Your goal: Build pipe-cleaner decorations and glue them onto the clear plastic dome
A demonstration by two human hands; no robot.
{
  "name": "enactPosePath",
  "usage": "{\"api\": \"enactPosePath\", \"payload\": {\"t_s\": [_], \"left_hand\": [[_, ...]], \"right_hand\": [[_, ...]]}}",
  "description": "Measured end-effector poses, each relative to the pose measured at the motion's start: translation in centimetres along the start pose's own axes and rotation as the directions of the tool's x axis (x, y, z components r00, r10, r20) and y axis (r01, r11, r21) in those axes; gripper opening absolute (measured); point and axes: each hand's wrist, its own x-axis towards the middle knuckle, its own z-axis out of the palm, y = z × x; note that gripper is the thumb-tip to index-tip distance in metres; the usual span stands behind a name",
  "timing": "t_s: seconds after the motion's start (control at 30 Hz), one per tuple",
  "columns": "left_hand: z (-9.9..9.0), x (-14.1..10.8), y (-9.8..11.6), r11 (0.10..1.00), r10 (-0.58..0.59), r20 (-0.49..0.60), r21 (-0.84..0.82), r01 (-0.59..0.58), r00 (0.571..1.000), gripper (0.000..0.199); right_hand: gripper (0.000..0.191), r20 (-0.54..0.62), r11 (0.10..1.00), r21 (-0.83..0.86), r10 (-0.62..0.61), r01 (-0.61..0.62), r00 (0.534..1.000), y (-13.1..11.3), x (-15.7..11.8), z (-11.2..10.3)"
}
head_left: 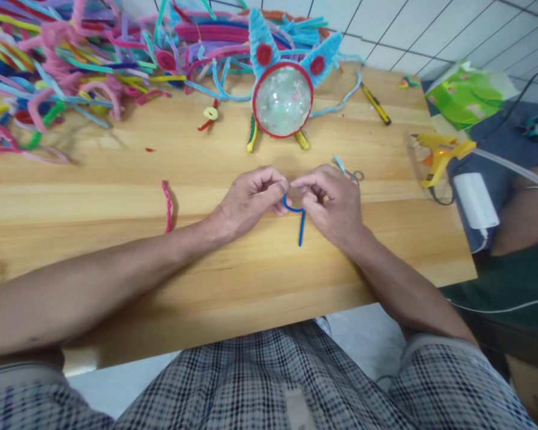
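A dark blue pipe cleaner (301, 230), bent into a loop with a straight tail hanging down, is pinched between my two hands above the table. My left hand (255, 200) grips the loop's left side with thumb and fingers. On the other side, my right hand (334, 200) is closed around its right part, fingertips nearly touching those of the left. Behind the hands stands a clear dome with a red rim (283, 101) and light blue fuzzy ears with red discs. Scissors (356, 175) lie partly hidden behind my right hand.
Many coloured pipe cleaners (58, 65) are heaped at the back left. A twisted pink piece (167, 206) lies left of my hands. A yellow utility knife (376, 104), a yellow glue gun (443, 156) and a green package (470, 95) are to the right. Another person's arm (524, 209) shows at the right edge.
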Motion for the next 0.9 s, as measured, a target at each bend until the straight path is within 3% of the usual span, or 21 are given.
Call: {"api": "enactPosePath", "payload": {"t_s": [0.6,0.9], "left_hand": [[-0.45,0.05,-0.71,0.992,0.092,0.036,0.082,-0.095,0.995,0.020],[-0.37,0.15,-0.80,0.993,0.092,0.029,0.069,-0.094,0.995,0.018]], "right_hand": [[0.024,0.026,0.998,0.060,-0.020,0.018,0.999,-0.05,0.22,-0.24],[0.022,0.051,0.997,0.070,0.035,-0.038,0.998,-0.09,0.23,-0.27]]}}
